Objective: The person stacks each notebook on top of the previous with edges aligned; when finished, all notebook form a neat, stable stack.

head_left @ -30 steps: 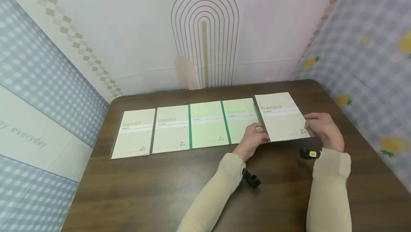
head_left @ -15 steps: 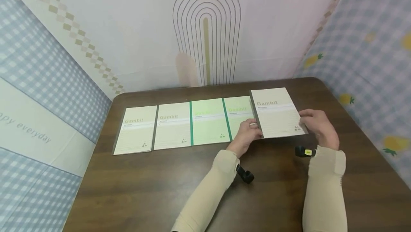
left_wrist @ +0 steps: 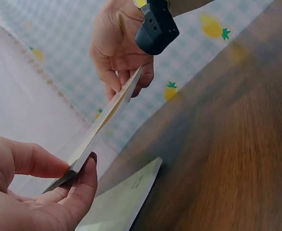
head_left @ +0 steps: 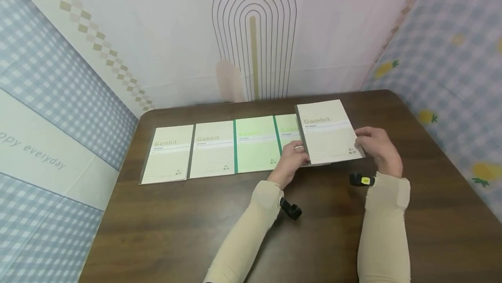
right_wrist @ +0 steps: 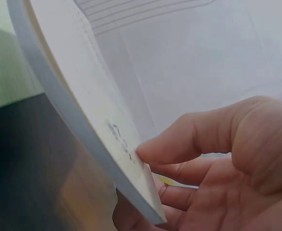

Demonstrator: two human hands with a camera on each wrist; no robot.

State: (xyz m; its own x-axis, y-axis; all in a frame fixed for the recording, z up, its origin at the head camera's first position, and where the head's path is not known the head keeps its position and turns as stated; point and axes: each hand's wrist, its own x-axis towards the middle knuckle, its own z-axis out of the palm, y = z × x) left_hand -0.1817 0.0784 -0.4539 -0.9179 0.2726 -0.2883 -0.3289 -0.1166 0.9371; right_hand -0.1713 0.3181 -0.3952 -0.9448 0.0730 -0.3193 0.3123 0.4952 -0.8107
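Both hands hold a cream notebook [head_left: 327,137] marked "Gambit", with a grey spine, raised above the table. My left hand [head_left: 289,161] pinches its lower left corner at the spine; in the left wrist view the thumb and fingers [left_wrist: 85,183] squeeze it from both faces. At the lower right edge, my right hand [head_left: 378,148] grips it, thumb on the cover and fingers beneath in the right wrist view. Under the held notebook lies a green notebook [head_left: 285,126], partly covered. To its left sit another green notebook [head_left: 256,143] and two cream notebooks, one [head_left: 211,152] beside the other [head_left: 166,156].
The notebooks lie in a row along the back of a dark wooden table [head_left: 313,244]. Behind it hangs a white cloth [head_left: 176,26] with line arches. Checked blue cloths hang at the left [head_left: 55,78] and right [head_left: 455,78].
The held notebook has moved left with both hands and now covers more of the rightmost green notebook. The head view has shifted slightly.
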